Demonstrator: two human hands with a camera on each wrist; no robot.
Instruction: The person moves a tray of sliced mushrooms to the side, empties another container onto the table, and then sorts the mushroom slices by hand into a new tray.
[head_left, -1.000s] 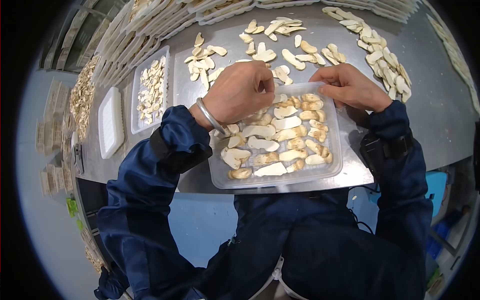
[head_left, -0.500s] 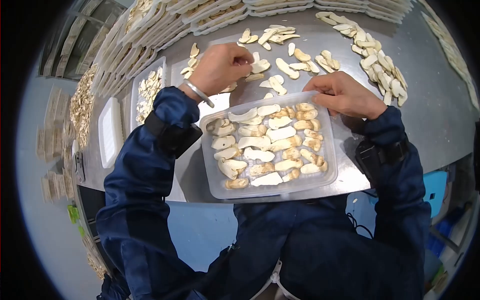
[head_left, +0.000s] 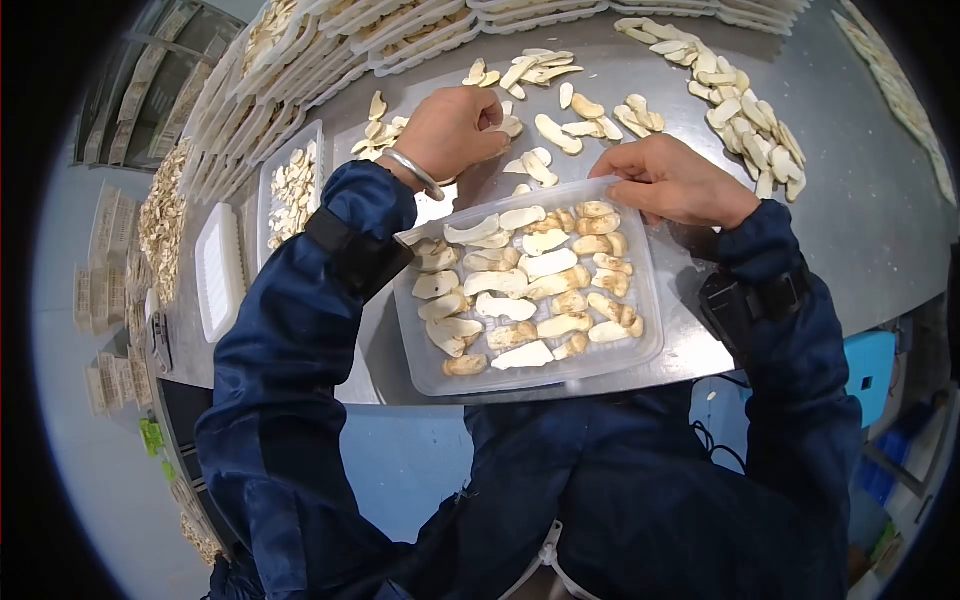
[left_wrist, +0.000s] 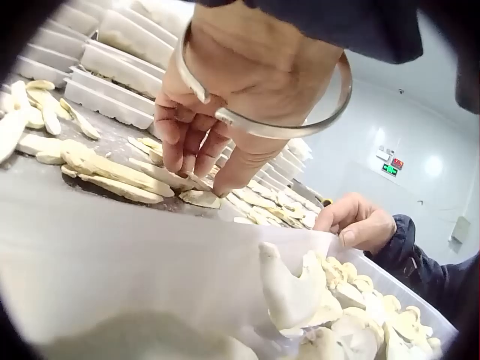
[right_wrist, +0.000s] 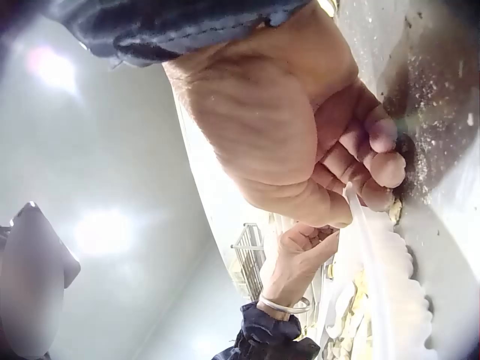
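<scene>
A clear plastic tray (head_left: pixel 640 365) holding rows of pale and brown-edged mushroom slices (head_left: pixel 548 263) lies near the table's front edge, slightly turned. The right hand (head_left: pixel 685 182) grips its far right corner; in the right wrist view the thumb of the right hand (right_wrist: pixel 277 127) and curled fingers are on either side of the rim. Beyond the tray's far left side, the left hand (head_left: pixel 448 138), with a metal bangle at the wrist, is at loose slices on the table. In the left wrist view, the left hand (left_wrist: pixel 240 90) pinches a slice (left_wrist: pixel 201 199) low on the tabletop.
Loose slices (head_left: pixel 558 134) are scattered beyond the tray, with a long heap (head_left: pixel 750 125) at the right. Stacked filled trays (head_left: pixel 430 45) line the back and left. A tray of small pieces (head_left: pixel 292 195) and a white tray (head_left: pixel 220 270) stand left.
The left hand has moved from over the tray to the loose slices beyond it. The tray has shifted slightly left and nearer the body, with the right hand still on its corner.
</scene>
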